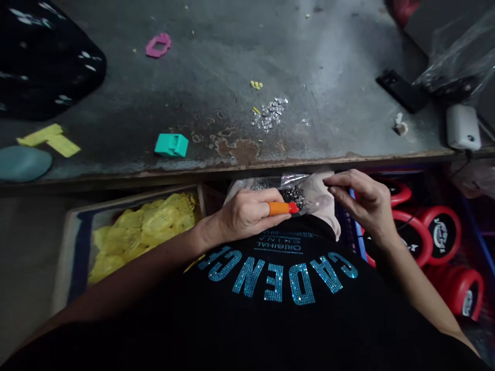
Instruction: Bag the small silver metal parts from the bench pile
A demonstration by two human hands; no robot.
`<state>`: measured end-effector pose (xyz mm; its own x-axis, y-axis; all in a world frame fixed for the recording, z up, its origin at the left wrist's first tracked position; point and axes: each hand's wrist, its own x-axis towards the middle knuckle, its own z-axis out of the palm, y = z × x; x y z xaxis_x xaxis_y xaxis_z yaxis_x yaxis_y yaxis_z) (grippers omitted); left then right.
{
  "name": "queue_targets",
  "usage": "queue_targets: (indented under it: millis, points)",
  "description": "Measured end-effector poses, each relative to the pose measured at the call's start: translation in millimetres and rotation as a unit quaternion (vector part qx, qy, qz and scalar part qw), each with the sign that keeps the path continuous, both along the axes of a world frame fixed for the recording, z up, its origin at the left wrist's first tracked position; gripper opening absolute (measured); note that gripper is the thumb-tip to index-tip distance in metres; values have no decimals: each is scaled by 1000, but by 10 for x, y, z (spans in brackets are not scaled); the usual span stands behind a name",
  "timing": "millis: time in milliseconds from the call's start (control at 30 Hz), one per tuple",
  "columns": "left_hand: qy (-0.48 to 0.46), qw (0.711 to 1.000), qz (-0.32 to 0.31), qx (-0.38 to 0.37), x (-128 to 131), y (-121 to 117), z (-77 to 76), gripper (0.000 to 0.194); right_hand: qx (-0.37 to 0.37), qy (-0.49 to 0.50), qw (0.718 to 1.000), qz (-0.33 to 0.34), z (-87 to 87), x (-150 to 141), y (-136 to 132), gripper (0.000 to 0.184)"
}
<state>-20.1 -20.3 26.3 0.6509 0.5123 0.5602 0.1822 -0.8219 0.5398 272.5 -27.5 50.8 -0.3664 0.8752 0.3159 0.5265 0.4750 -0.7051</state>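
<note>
My left hand (247,214) is closed around an orange tool with a red tip (284,208), held just below the table's front edge. The tip points into a clear plastic bag (299,188) full of small shiny metal pieces. My right hand (361,198) pinches the bag's right side, fingers curled together on the plastic. A pale cloth (327,203) lies under the bag against my black shirt. On the table above, a loose heap of the same small shiny pieces (268,113) is spread out.
The worn grey table (216,77) carries a teal block (171,145), a pink frame (158,45), yellow strips (50,139), a black piece (402,90) and a white box (463,126). A tray of yellow parts (143,232) sits lower left; red-and-black discs (436,234) lower right.
</note>
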Motion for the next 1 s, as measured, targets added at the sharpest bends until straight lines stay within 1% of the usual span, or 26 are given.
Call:
queue_targets:
  millis: [33,100,133,167,200,233,267,300,333,400,467,500,533,567,633,700,733,800,833,867,900,967,1000]
  points:
    - [-8,1000,5,-2,-1,13,-25,8,-17,-3,1000,-5,-137,80,-24,31]
    - [-18,1000,18,-14,22,71,-53,9,-69,-29,997,-10,-474,196,-83,69]
    - [-19,999,26,-25,47,115,-44,11,-86,-34,995,-24,-641,225,-104,81]
    - [-17,999,31,-37,78,164,-12,11,-105,-40,993,-41,-778,238,-114,78]
    - [-14,998,31,-50,113,213,48,9,-118,-29,991,-60,-864,239,-117,62]
    - [-15,998,26,-61,145,256,137,7,-117,-8,990,-73,-883,233,-119,51]
    - [-24,997,21,-71,174,290,251,6,-107,16,991,-83,-826,226,-126,46]
    - [-39,996,18,-83,198,316,385,6,-86,43,992,-87,-696,224,-141,43]
    - [-58,993,21,-100,223,340,530,8,-61,65,992,-88,-506,233,-159,39]
    - [-113,982,46,-147,294,420,820,10,-7,100,991,-93,-27,300,-172,26]
    - [-189,958,92,-195,428,603,1066,11,38,120,985,-115,437,419,-86,20]
    - [-230,945,112,-206,522,748,1170,11,58,129,981,-129,626,484,10,20]
    - [-266,934,121,-206,632,929,1266,10,80,139,976,-145,779,545,143,21]
    - [-291,929,122,-193,751,1138,1359,9,103,149,971,-158,896,597,309,22]
    - [-308,935,103,-141,989,1602,1550,12,154,172,957,-174,1040,676,712,25]
    - [-315,942,87,-74,1188,2057,1737,18,207,189,942,-184,1084,724,1157,28]
    - [-319,943,90,-41,1265,2264,1813,21,229,191,936,-189,1069,743,1378,30]
    - [-313,943,110,9,1382,2626,1889,27,258,187,927,-199,957,785,1795,33]
    - [-299,945,128,27,1427,2783,1878,29,261,185,925,-203,861,814,1984,34]
    - [-274,949,148,44,1468,2928,1831,29,254,183,927,-208,745,853,2154,36]
    - [-240,954,167,60,1505,3060,1752,29,236,178,933,-205,617,907,2302,38]
    - [-154,966,190,83,1571,3290,1525,27,169,153,957,-177,375,1086,2518,41]
    - [-112,971,191,89,1598,3385,1397,26,136,136,967,-167,286,1224,2583,42]
